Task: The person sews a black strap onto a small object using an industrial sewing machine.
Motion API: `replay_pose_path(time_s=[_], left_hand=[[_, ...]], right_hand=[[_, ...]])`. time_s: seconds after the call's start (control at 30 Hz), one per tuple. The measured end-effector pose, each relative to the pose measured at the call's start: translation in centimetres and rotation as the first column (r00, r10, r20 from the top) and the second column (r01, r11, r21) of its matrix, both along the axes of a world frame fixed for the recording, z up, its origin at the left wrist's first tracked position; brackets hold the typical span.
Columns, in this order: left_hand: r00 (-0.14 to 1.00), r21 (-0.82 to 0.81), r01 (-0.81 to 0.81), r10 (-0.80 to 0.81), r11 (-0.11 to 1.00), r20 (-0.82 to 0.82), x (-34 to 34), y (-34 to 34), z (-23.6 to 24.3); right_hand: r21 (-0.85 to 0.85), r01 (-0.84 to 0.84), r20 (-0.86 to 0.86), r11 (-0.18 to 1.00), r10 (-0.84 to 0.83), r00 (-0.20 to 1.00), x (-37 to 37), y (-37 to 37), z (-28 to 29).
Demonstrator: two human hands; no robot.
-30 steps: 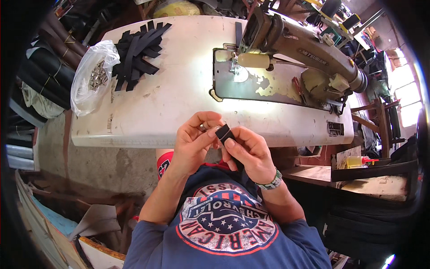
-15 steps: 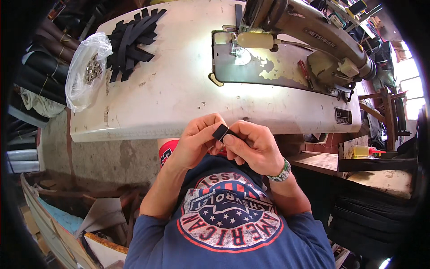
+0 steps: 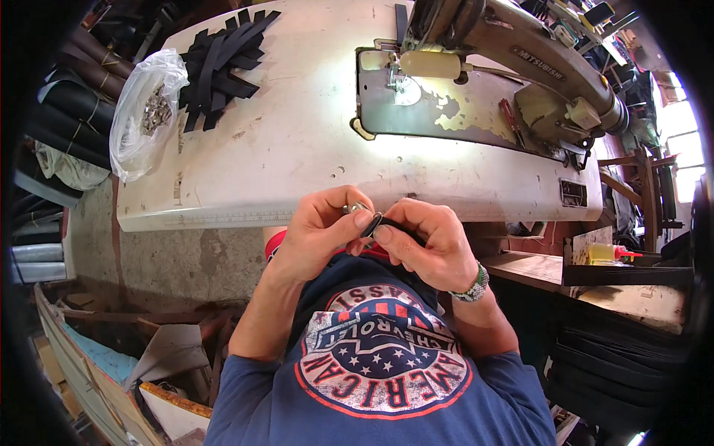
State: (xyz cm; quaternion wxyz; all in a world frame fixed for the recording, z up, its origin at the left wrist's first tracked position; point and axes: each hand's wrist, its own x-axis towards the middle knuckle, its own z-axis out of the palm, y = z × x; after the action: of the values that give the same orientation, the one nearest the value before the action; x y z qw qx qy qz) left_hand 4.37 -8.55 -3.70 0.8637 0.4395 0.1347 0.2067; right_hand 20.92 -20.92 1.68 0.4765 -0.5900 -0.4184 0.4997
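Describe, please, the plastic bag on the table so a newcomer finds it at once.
Start at the white table bearing the sewing machine and look to its left edge. There, just left of a pile of black strips, lies the plastic bag. Unlike those dark flat strips, it is clear, crumpled and holds small shiny metal pieces.

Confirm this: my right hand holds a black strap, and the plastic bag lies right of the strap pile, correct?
Not quite: the head view shows the plastic bag left of the strap pile. Your right hand does hold a black strap.
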Motion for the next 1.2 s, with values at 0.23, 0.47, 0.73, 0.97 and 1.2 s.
replay_pose_path(time_s=[0.23, 0.47, 0.73, 0.97, 1.2], left_hand=[[0.992, 0.143, -0.115, 0.12, 0.983, -0.033, -0.2, -0.4, 1.3], [0.922, 0.562, -0.297, 0.384, 0.772, -0.041, -0.5, -1.5, 2.3], [0.96, 0.297, -0.244, 0.273, 0.923, -0.06, -1.0, -1.4, 2.9], [0.954, 0.427, -0.06, 0.177, 0.902, -0.241, -1.7, -0.8, 2.7], [0.988, 0.002, 0.01, -0.01, 1.0, -0.157, -1.9, -0.6, 2.5]], right_hand=[[0.076, 0.004, 0.09, 0.997, -0.011, 0.996, -0.5, 0.5, -0.4], [0.242, -0.05, 0.242, 0.969, -0.01, 0.97, -0.2, 0.6, -0.3], [0.2, -0.068, 0.228, 0.977, 0.021, 0.973, -0.2, 0.7, -0.1], [0.333, -0.17, 0.31, 0.928, 0.062, 0.949, 0.1, 1.1, -0.8], [0.32, -0.21, 0.293, 0.924, 0.114, 0.949, 0.2, 1.2, -1.0]])
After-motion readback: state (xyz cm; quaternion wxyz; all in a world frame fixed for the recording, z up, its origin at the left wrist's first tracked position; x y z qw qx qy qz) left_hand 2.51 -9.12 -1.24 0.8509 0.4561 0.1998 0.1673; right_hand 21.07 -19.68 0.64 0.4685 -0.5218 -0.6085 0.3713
